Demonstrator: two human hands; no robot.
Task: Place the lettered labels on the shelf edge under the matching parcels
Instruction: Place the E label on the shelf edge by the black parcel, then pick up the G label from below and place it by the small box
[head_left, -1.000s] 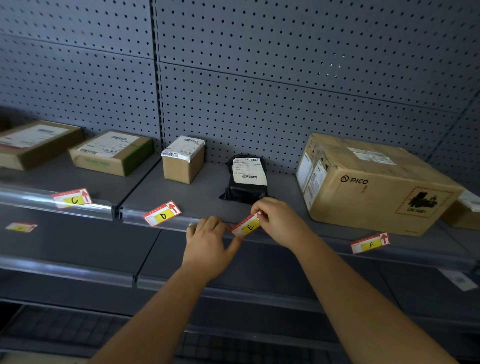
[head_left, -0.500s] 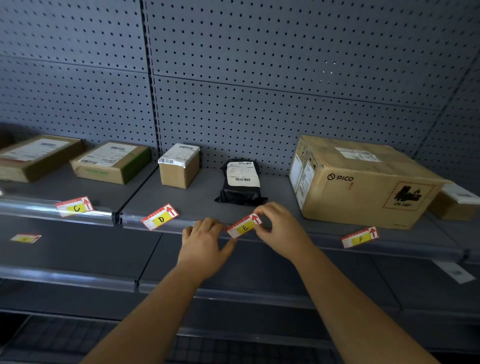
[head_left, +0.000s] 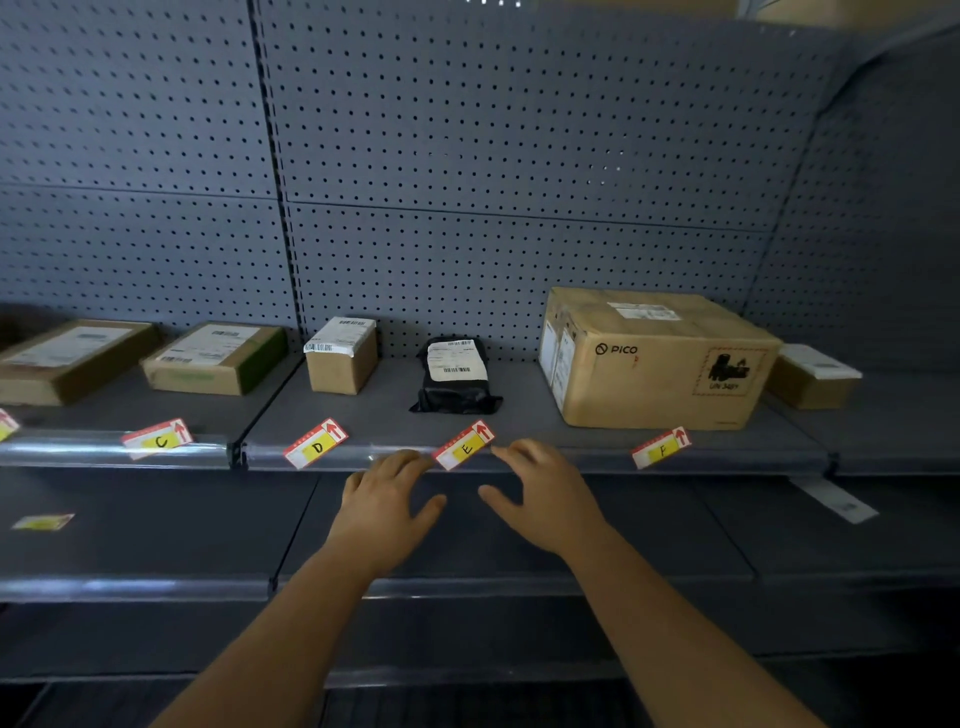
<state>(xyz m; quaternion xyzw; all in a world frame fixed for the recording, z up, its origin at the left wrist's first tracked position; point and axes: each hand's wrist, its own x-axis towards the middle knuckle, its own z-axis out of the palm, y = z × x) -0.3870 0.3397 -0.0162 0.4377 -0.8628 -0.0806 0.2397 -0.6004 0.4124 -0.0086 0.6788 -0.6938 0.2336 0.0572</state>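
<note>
Red, white and yellow labels sit tilted in the clear strip on the shelf edge (head_left: 545, 457): label C (head_left: 158, 439), label D (head_left: 316, 444), label E (head_left: 464, 446) and label F (head_left: 661, 447). Label E is below the black parcel (head_left: 455, 375). Label D is below the small brown box (head_left: 340, 356), and F below the large PICO box (head_left: 657, 358). My left hand (head_left: 387, 501) and my right hand (head_left: 543, 493) hover just below label E, one on each side, fingers spread and holding nothing.
Two flat cardboard parcels (head_left: 72, 358) (head_left: 215, 357) lie at the left of the shelf, and another small box (head_left: 813, 376) at the far right. A loose yellow label (head_left: 42, 521) and a white slip (head_left: 839, 501) lie on the lower shelf. Pegboard backs the shelves.
My right hand let go of label E, which now stays in the shelf strip. Both hands have dropped slightly away and opened. The camera tilted upward.
</note>
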